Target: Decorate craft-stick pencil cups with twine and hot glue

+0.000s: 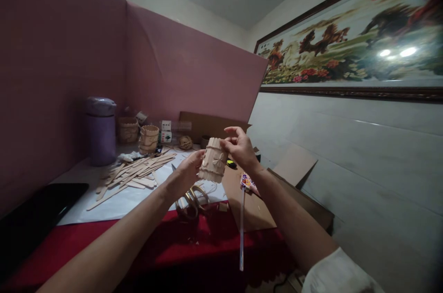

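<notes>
Between my two hands, above the table, is a small wooden-stick cup with bands around it and a flower-like decoration on its side. My left hand grips the cup's left side, its far fingers partly hidden. My right hand pinches the upper right rim with thumb and fingers. Below the cup lie scissors with gold-coloured handles. A glue stick juts from a flower-patterned glue gun, under my right forearm.
Loose craft sticks are heaped on white paper. Behind stand a purple bottle, another stick cup and a ball of twine. Cardboard lies at right on the red cloth. A dark flat object sits at left.
</notes>
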`<state>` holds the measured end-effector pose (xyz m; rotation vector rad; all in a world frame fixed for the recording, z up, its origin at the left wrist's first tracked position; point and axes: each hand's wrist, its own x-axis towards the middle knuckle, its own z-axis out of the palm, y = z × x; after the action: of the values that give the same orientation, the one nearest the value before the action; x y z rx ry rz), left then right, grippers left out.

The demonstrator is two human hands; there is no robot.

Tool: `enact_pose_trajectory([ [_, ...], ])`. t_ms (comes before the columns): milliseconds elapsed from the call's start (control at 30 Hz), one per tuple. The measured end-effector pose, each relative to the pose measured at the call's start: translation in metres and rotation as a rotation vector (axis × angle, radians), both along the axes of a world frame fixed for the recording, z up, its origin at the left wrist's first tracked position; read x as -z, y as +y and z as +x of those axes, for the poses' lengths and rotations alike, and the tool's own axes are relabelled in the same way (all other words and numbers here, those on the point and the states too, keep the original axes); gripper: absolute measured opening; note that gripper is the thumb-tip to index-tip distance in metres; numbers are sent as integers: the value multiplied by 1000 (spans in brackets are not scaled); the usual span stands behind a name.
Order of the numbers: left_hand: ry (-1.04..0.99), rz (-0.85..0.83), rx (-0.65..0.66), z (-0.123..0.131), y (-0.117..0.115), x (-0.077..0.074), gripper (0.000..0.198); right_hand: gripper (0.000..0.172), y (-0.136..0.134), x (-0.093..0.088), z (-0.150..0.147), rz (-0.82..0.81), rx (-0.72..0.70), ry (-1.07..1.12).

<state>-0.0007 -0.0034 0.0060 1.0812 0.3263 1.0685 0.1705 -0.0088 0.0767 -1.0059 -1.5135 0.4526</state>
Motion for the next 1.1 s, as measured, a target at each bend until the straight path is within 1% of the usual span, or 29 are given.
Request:
enact_pose_trajectory([
  [67,29,87,-11,2,-2,1,71,38,1,-2,-6,33,75,-40],
  [133,50,116,-22,4,-3,1,74,34,2,-3,-12,81,117,-71],
  [200,44,97,-11,3,-4,0,68,32,3,-3,-14,111,108,-44],
  [267,20,56,8,-1,-2,-2,60,35,4,0,-11,133,109,61],
  [333,-26,15,28,-7,1,-4,54,42,4,6,-2,147,167,182],
  [400,-81,-34,68,-14,4,-5,51,48,4,16,9,116,220,249],
  [467,-125,-93,137,-19,8,-4,51,53,6,26,18,65,199,294],
  [533,-157,-136,211,-24,12,-3,53,55,10,34,23,49,178,306],
  [633,-186,-153,279,-28,16,-1,60,55,18,38,22,48,135,306],
  [700,-194,-164,283,-30,18,0,66,52,21,39,17,52,99,299],
  [800,-225,-206,231,-31,17,-2,66,46,20,46,9,63,55,288],
  [867,-233,-227,204,-31,16,-3,61,41,16,57,5,72,48,287],
  [1000,-188,-199,221,-32,17,-3,56,35,6,81,5,70,67,280],
  [1100,-171,-163,226,-33,18,-1,56,35,2,89,8,81,84,272],
])
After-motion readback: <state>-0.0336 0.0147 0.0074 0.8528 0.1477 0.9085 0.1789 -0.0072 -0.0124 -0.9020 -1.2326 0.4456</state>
